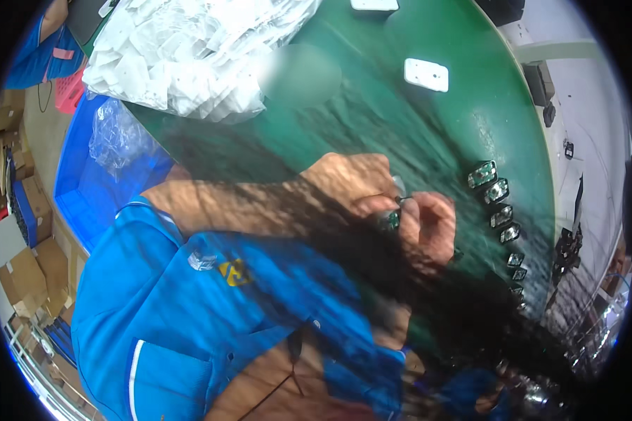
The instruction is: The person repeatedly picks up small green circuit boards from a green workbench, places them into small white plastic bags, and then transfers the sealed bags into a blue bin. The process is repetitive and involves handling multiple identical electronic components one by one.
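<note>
Pinching a small green circuit board point(392, 220) between them, the left hand point(351, 184) and the right hand point(434, 223) are meeting just above the green table point(372, 112), near its right edge. The left hand is curling its fingers closed around the board's left side; the right hand is folding into a loose fist with thumb and forefinger closing on the top of the piece, where a thin wire or pin seems to be sticking up, though it is too small to be sure. Loose dark hair is hanging across the view and hiding much of the grip, so it could be snagging on the part or masking a slip, and the board, held only at its edges, could be dropping onto the table. To the right, about eight similar small boards point(497, 191) are lying in a curved row. Two white plates point(426, 74) are lying farther up the table, and one large heap of white plastic parts point(189, 49) is sitting at the upper left, too many to count.
</note>
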Available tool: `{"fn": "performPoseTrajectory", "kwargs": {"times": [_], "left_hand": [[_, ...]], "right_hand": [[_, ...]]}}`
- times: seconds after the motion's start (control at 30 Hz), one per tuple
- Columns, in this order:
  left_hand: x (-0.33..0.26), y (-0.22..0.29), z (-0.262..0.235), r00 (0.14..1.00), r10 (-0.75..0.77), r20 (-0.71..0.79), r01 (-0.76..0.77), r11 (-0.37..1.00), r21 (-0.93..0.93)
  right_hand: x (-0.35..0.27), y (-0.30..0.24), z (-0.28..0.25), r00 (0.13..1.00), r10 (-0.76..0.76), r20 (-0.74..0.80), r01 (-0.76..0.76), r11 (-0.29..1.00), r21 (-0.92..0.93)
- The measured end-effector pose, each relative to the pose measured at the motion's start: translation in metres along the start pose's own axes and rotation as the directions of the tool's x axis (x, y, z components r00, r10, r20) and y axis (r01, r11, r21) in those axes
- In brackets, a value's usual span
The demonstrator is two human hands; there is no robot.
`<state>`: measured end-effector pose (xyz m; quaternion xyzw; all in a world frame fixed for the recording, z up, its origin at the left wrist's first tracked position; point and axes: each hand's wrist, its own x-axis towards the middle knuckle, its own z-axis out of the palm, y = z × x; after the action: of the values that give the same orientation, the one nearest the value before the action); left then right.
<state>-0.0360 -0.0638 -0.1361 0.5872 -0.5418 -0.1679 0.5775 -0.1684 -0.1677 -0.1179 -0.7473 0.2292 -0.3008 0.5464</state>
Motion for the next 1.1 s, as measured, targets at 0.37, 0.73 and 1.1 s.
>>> {"fn": "performPoseTrajectory", "kwargs": {"times": [0.37, 0.73, 1.1], "left_hand": [[-0.001, -0.007, 0.002, 0.814, -0.567, 0.123, 0.553, 0.693, -0.462], [-0.014, -0.024, 0.012, 0.893, -0.447, 0.047, 0.430, 0.819, -0.379], [-0.007, -0.017, 0.007, 0.957, -0.283, -0.065, 0.260, 0.936, -0.238]], "right_hand": [[0.005, 0.012, -0.002, 1.000, 0.020, 0.010, -0.018, 0.980, -0.198], [-0.003, 0.038, 0.002, 0.918, 0.394, -0.044, -0.396, 0.902, -0.172], [0.002, 0.014, 0.020, 0.989, 0.103, -0.108, -0.115, 0.986, -0.119]]}}
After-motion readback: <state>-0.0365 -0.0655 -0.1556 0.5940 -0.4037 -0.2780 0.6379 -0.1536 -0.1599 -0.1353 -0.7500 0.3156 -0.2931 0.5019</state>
